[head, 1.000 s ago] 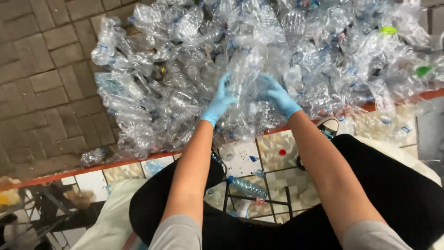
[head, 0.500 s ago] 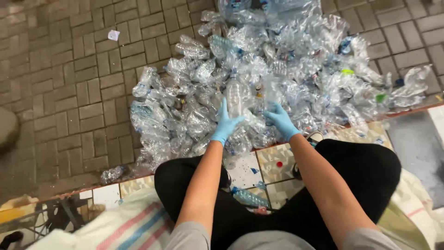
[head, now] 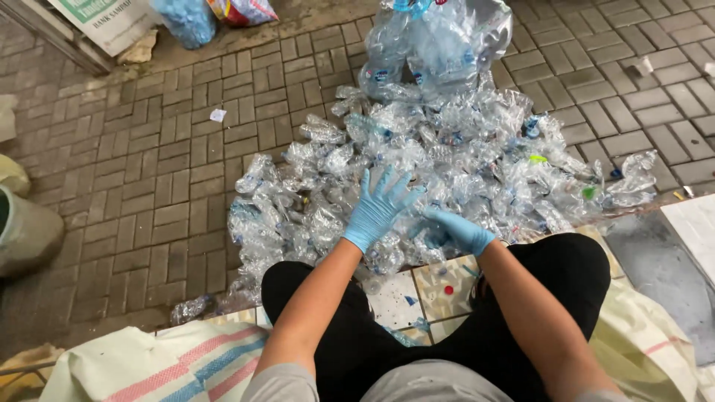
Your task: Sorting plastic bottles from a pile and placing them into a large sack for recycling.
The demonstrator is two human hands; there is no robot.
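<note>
A heap of crushed clear plastic bottles (head: 447, 164) lies on the brick paving in front of me. My left hand (head: 380, 207), in a blue glove, hovers over the near edge of the heap with fingers spread and nothing in it. My right hand (head: 456, 229), also gloved in blue, reaches into the bottles at the near edge with its fingers curled; whether it grips a bottle is hidden. My knees in black trousers (head: 350, 327) frame a patterned tile (head: 406, 298) below the hands.
A large clear bag of bottles (head: 439, 41) stands behind the heap. A striped woven sack (head: 179, 357) lies at lower left, a pale sack (head: 640, 335) at lower right. A grey pot (head: 26, 231) sits at the left edge. A loose bottle (head: 190, 309) lies near the sack.
The view has pulled back and up, showing the whole heap. My left hand has lifted off the bottles and spread its fingers; my right hand stays low in the heap.
</note>
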